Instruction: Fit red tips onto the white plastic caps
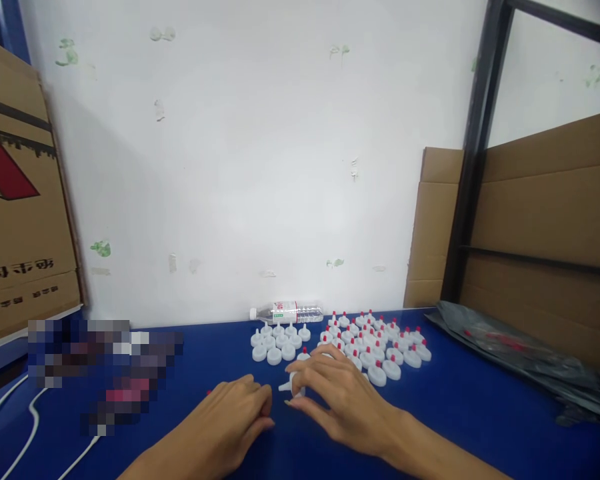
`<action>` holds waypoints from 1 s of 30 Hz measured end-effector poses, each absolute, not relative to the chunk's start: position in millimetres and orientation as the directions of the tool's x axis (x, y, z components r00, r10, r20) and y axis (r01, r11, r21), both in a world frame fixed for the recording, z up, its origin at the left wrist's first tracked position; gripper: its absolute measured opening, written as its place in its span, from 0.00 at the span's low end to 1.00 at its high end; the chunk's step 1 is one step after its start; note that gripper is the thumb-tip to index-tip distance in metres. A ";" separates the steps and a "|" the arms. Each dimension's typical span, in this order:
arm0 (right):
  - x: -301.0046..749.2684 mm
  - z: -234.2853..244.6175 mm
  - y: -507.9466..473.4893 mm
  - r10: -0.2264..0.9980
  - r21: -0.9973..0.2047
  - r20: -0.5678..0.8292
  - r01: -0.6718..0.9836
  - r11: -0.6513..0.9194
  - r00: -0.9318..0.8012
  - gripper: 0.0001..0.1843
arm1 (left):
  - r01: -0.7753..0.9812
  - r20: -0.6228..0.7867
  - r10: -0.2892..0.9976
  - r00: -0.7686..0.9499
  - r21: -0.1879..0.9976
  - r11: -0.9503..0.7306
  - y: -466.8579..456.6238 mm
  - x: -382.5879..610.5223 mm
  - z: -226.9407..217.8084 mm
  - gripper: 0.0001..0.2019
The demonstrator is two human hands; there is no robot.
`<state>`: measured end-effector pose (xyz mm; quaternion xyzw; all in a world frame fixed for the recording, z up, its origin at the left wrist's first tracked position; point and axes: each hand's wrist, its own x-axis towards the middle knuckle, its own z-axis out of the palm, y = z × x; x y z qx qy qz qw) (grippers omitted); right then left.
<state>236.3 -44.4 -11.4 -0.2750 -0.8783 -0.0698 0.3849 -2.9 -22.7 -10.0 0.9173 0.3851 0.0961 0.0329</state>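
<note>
My right hand (343,393) holds a white nozzle cap (286,387) by its round base, with the spout pointing left toward my other hand. Close by on the left, my left hand (237,417) is closed, fingers curled and thumb drawn in. Whatever it may hold is hidden. A small red tip (209,393) peeks out behind its knuckles. Beyond my right hand stand several white nozzle caps with red tips (391,367), some partly covered by my fingers. White nozzle caps without red tips (274,355) are grouped to their left.
A clear plastic bottle (310,313) lies along the wall. On the right is a grey plastic bag (520,367) with something red inside. Blurred items and white cables (33,420) occupy the left of the blue table (200,353). Cardboard (25,200) flanks the workspace.
</note>
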 end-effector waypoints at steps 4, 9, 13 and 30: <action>237.8 -12.5 -42.7 0.444 -0.095 0.698 0.542 0.835 -0.561 0.04 | 0.641 0.288 0.641 0.711 0.109 -0.760 -9.1 -1.5 -20.2 0.04; 236.7 -12.7 -44.6 0.429 -0.091 0.694 0.521 0.849 -0.578 0.05 | 0.519 0.486 0.499 0.718 0.106 -0.848 -3.6 -0.9 -25.7 0.07; 235.9 -11.3 -46.5 0.393 -0.074 0.723 0.502 0.862 -0.568 0.04 | 0.427 0.581 0.427 0.693 0.146 -0.892 -6.8 0.2 -23.3 0.11; 234.8 -3.6 -51.4 0.335 -0.001 0.776 0.530 0.848 -0.534 0.03 | 0.358 0.440 0.830 0.343 0.755 -0.549 -18.9 14.3 -14.6 0.11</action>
